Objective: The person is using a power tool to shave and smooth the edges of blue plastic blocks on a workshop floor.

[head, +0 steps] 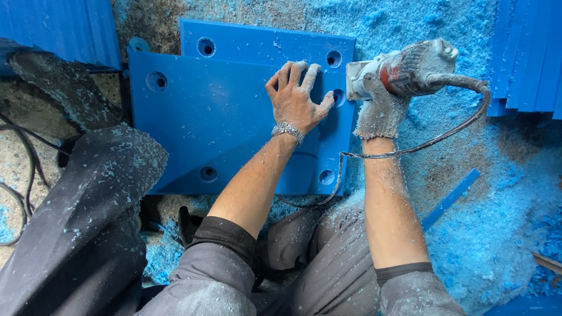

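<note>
Nearest, our dusty trouser knees rest among blue shavings. Beyond them, our left hand lies flat on the blue plastic plate, fingers spread. Our gloved right hand wraps tight around the power trimmer at the plate's right edge.

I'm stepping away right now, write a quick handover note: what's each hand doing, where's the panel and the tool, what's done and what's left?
Left hand: bare, pressed flat on the top blue panel, near its right edge.
Right hand: gloved, gripping the power trimmer at that panel's right edge; cord loops back across the wrist.
A second blue panel lies underneath.
Done: blue shavings cover the floor.
Left: cannot tell how much of the edge remains.
</note>
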